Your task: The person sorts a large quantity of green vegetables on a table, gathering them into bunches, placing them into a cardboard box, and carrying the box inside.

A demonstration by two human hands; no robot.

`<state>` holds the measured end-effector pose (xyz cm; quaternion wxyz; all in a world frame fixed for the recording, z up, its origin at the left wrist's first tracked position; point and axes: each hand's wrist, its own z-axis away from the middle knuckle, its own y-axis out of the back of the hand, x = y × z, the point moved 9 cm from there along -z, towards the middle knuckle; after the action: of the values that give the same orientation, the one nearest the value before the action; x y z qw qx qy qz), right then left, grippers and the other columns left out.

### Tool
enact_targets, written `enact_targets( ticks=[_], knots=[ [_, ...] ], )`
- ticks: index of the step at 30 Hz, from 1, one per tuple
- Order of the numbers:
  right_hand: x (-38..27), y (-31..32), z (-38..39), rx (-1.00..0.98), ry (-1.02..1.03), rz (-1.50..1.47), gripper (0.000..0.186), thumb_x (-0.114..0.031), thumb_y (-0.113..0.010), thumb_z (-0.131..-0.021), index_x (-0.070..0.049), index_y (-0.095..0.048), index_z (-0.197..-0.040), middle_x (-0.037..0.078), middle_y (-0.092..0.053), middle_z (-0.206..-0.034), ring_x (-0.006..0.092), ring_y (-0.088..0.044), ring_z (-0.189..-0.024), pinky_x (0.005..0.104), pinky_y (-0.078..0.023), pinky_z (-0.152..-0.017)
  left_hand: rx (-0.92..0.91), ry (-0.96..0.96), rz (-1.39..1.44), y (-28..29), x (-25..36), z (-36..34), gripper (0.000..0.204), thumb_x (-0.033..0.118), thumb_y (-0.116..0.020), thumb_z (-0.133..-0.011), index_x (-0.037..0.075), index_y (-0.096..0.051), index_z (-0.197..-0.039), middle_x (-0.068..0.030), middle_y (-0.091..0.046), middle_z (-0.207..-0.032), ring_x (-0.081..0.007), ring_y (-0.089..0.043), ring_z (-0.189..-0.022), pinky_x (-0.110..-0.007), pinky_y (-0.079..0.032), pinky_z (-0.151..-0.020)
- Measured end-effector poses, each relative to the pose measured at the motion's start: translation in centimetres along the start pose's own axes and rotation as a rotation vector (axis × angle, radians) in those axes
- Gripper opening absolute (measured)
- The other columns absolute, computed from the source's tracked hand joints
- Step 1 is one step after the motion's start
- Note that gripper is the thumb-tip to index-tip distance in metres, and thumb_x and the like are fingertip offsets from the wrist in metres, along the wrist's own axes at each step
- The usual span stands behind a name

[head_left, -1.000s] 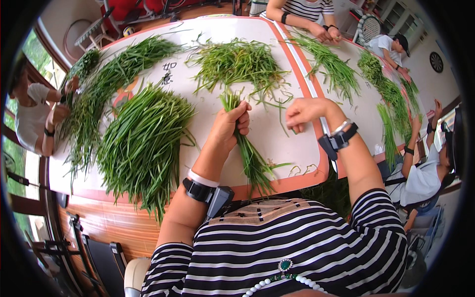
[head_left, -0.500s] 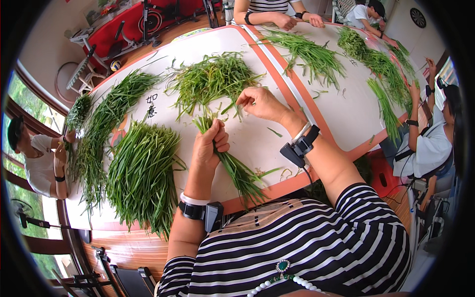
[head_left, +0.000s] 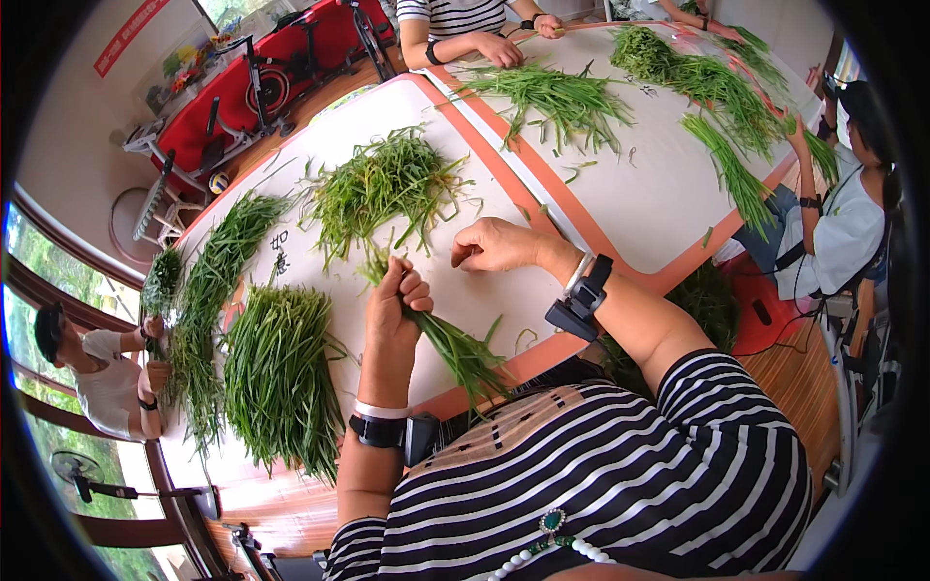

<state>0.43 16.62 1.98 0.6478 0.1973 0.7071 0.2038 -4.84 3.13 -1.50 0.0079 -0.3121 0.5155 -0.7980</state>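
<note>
My left hand (head_left: 399,300) is closed round a bunch of long green grass-like stems (head_left: 446,344), held tilted above the near part of the white table, with the trimmed pale ends poking up past my thumb. My right hand (head_left: 489,247) hovers just to the right of the bunch's upper end, fingers curled in; whatever they may hold is hidden. Beside my left arm lies a big heap of stems (head_left: 281,378). A loose, messier pile with yellowish bits (head_left: 383,189) lies beyond my hands. A long band of stems (head_left: 223,271) runs along the table's left side.
Two joined white tabletops with orange borders (head_left: 644,276) bear more stem piles (head_left: 542,97). Co-workers sit at the left (head_left: 102,378), the far side (head_left: 455,34) and the right (head_left: 843,223). A red stool (head_left: 760,329) stands right; exercise bikes (head_left: 262,92) stand behind.
The head view has turned, so table and co-workers sit differently in the picture. My right hand has shifted toward the top of the bunch, then slightly back; my left hand keeps its hold.
</note>
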Motion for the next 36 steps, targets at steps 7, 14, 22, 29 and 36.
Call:
enact_targets(
  ticks=[7, 14, 22, 29, 36],
  knots=[
    [-1.6, -1.2, -1.2, -0.098, 0.049, 0.128, 0.019, -0.01, -0.065, -0.079, -0.001, -0.069, -0.095, 0.014, -0.071, -0.09, 0.0258, -0.068, -0.086, 0.0342, -0.052, -0.076, -0.005, 0.008, -0.21, -1.5, -1.4, -0.5, 0.026, 0.033, -0.046, -0.101, 0.011, -0.049, -0.088, 0.0055, -0.032, -0.062, -0.0059, -0.028, -0.051, -0.02, -0.027, -0.045],
    [-2.7, 3.8, -6.7, 0.187, 0.144, 0.137, 0.011, -0.006, -0.065, -0.086, 0.001, -0.065, -0.094, 0.004, -0.066, -0.081, 0.0122, -0.06, -0.073, 0.0275, -0.049, -0.067, -0.183, -0.02, -0.204, -2.7, -0.5, -1.0, 0.026, 0.032, -0.048, -0.101, 0.01, -0.05, -0.087, 0.007, -0.027, -0.059, -0.0055, -0.026, -0.05, -0.02, -0.025, -0.044],
    [-4.1, 3.9, -11.7, 0.246, 0.033, 0.138, 0.011, -0.006, -0.062, -0.089, -0.001, -0.065, -0.099, -0.002, -0.063, -0.081, 0.0041, -0.054, -0.067, 0.0205, -0.045, -0.058, -0.18, -0.085, 0.052, -0.1, 2.4, -1.7, 0.027, 0.034, -0.049, -0.1, 0.01, -0.051, -0.089, 0.0071, -0.024, -0.061, -0.0056, -0.023, -0.052, -0.019, -0.024, -0.044],
    [-5.2, 1.3, -15.5, 0.3, 0.189, 0.302, 0.017, -0.004, -0.061, -0.087, 0.0, -0.066, -0.103, 0.007, -0.069, -0.096, 0.0142, -0.063, -0.08, 0.0267, -0.05, -0.071, -0.114, -0.119, 0.07, 0.7, 3.0, -1.6, 0.026, 0.032, -0.051, -0.1, 0.008, -0.051, -0.089, 0.007, -0.025, -0.061, -0.0062, -0.024, -0.052, -0.021, -0.025, -0.046],
    [-5.0, -2.3, -17.8, 0.251, 0.188, 0.428, 0.008, -0.009, -0.066, -0.081, -0.002, -0.064, -0.084, 0.013, -0.065, -0.079, 0.0292, -0.064, -0.072, 0.0357, -0.05, -0.066, -0.022, -0.177, 0.19, 1.8, 3.1, -1.6, 0.027, 0.032, -0.051, -0.099, 0.009, -0.05, -0.087, 0.0067, -0.026, -0.059, -0.0068, -0.024, -0.05, -0.022, -0.026, -0.045]
  ],
)
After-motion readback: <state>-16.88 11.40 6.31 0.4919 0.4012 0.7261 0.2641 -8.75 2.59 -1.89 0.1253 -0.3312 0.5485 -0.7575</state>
